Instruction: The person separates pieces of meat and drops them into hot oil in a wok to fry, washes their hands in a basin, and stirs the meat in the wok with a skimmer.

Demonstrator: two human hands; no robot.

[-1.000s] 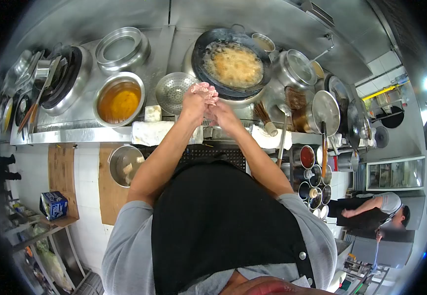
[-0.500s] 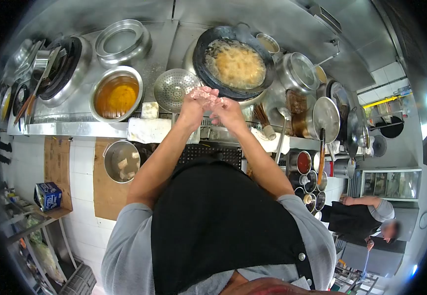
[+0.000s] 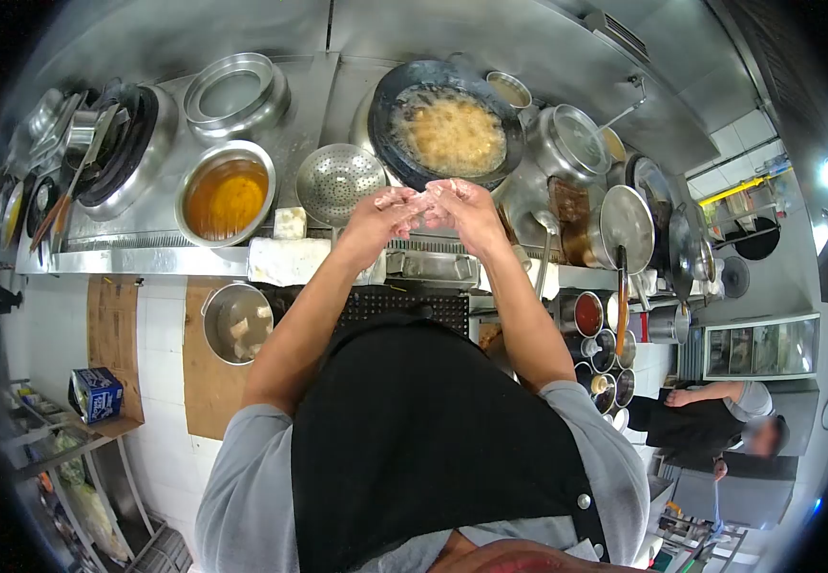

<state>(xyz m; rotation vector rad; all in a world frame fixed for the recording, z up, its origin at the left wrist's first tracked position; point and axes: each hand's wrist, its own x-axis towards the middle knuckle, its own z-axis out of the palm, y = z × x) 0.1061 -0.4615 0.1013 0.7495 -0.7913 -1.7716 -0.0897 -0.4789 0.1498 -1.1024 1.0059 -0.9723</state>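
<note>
My left hand [image 3: 376, 222] and my right hand [image 3: 469, 214] meet fingertip to fingertip by the near rim of a black wok [image 3: 402, 86]. Pale, wet, lumpy residue coats the fingers of both. They are curled and pressed together, so whatever lies between them is hidden. Golden food [image 3: 452, 134] bubbles in oil inside the wok. Just left of my left hand lies a round perforated strainer [image 3: 337, 181]. A metal ladle [image 3: 547, 225] rests to the right of my right hand.
A metal bowl [image 3: 183, 202] of amber liquid stands left of the strainer. Folded white cloths [image 3: 285, 260] lie on the counter's front edge. Below is a pot [image 3: 211, 334] holding pale chunks in liquid. Another person [image 3: 691, 420] stands at the far right, near several sauce containers [image 3: 603, 353].
My right hand has moved up and slightly right, its fingers now curled in against the left hand's. The pale pinkish lump seen at my left fingers shows less now. The view has shifted slightly.
</note>
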